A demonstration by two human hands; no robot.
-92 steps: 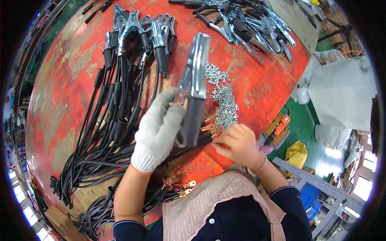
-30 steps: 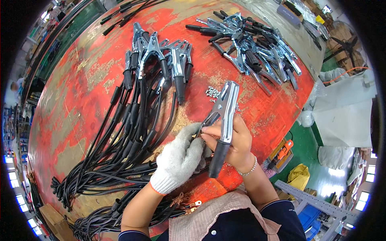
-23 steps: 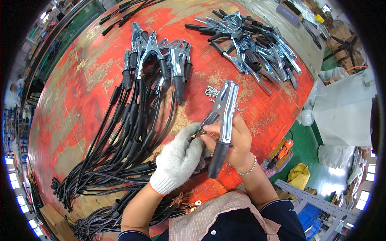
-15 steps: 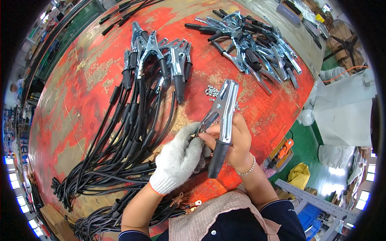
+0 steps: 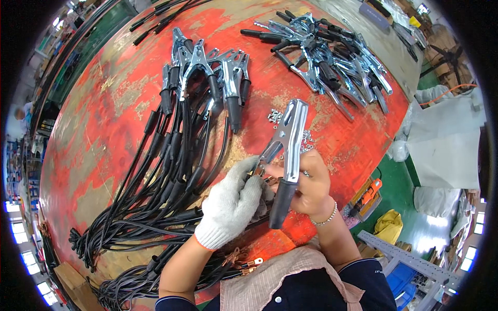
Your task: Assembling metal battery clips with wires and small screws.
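Observation:
My left hand (image 5: 228, 205), in a white knitted glove, is closed around the lower end of a shiny metal earth clamp (image 5: 294, 135). The clamp stands jaw-up, and its black-sleeved handle (image 5: 283, 203) slants down between my hands. Bare and with a beaded bracelet, my right hand (image 5: 313, 186) is behind the clamp, fingers curled. A small shiny metal piece shows at its fingers, too small to name. A copper-coloured cable lug peeks out beside my gloved fingertips, partly hidden. Small nuts and bolts (image 5: 275, 117) lie on the table just beyond the clamp.
Clamps with black cables attached (image 5: 197, 67) lie at the left, their cables (image 5: 119, 207) bundled toward the near edge. Loose clamps (image 5: 327, 62) are heaped at the far right. Cable ends with copper lugs (image 5: 254, 263) lie near my apron. The red table (image 5: 122, 83) is worn.
My right hand has moved slightly right, away from the clamp's lower joint, and its fingers have curled. My left hand still holds the clamp in nearly the same place.

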